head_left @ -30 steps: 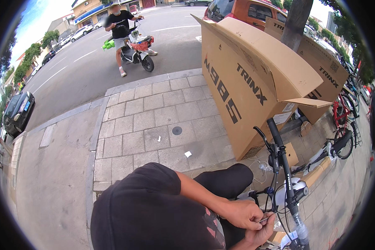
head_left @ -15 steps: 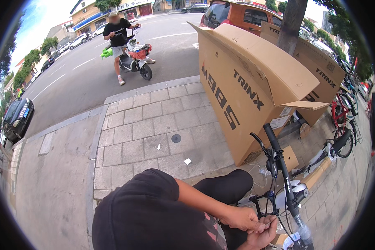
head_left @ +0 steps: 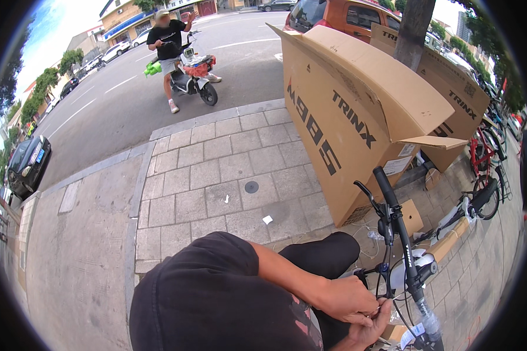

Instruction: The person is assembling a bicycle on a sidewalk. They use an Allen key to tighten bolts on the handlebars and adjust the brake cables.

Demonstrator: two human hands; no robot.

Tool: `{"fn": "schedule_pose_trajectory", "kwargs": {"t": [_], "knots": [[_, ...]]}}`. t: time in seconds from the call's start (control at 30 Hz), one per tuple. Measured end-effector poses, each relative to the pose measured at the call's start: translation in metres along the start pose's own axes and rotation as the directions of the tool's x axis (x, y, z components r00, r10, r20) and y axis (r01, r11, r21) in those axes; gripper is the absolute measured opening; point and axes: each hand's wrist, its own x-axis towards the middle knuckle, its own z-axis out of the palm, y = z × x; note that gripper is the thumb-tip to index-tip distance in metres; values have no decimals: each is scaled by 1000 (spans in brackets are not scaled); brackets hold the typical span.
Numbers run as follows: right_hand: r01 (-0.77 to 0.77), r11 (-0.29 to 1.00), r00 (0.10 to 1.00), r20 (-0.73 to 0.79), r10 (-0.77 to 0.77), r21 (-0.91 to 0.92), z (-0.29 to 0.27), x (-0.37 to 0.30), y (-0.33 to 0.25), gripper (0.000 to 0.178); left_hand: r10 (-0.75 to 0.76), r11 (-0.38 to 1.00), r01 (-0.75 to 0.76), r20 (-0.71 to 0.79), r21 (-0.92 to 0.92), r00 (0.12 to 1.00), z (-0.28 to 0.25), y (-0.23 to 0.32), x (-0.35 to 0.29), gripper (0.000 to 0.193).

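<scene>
My left hand (head_left: 350, 299) reaches across from the left, fingers pinched together beside the black cables (head_left: 390, 274) of a bicycle. Just below it, my right hand (head_left: 370, 331) is closed too, its fingertips meeting those of the left. Something small and thin seems to be between the fingertips, too small and covered to name. To the right of both hands stands the bicycle's black handlebar (head_left: 409, 263), with a rubber grip (head_left: 385, 186) and a brake lever (head_left: 366, 193) at its far end. Clear plastic wrap (head_left: 430, 325) covers part of the bar.
Large open cardboard boxes (head_left: 334, 117) stand ahead by a tree trunk (head_left: 414, 35). More bicycles (head_left: 485, 155) line the right side. On the road, a person (head_left: 168, 44) straddles a white scooter (head_left: 190, 79). Paper scraps (head_left: 267, 220) lie on the paving (head_left: 228, 169). An orange car (head_left: 357, 19) is parked behind.
My left hand has shifted slightly and now covers more of the right fingertips. Both hands stay together by the cables. The person on the scooter has raised one hand off the handlebar.
</scene>
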Motion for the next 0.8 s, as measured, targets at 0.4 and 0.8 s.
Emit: {"fn": "schedule_pose_trajectory", "kwargs": {"t": [0.4, 0.8], "knots": [[-119, 991, 993, 2, 120, 59, 3, 8, -3, 32, -311, 473, 543, 445, -694, 840, 24, -14, -13, 54], [-162, 979, 986, 64, 155, 127, 14, 1, -15, 31, -56, 997, 58, 36, -56, 998, 6, -7, -7, 28]]}}
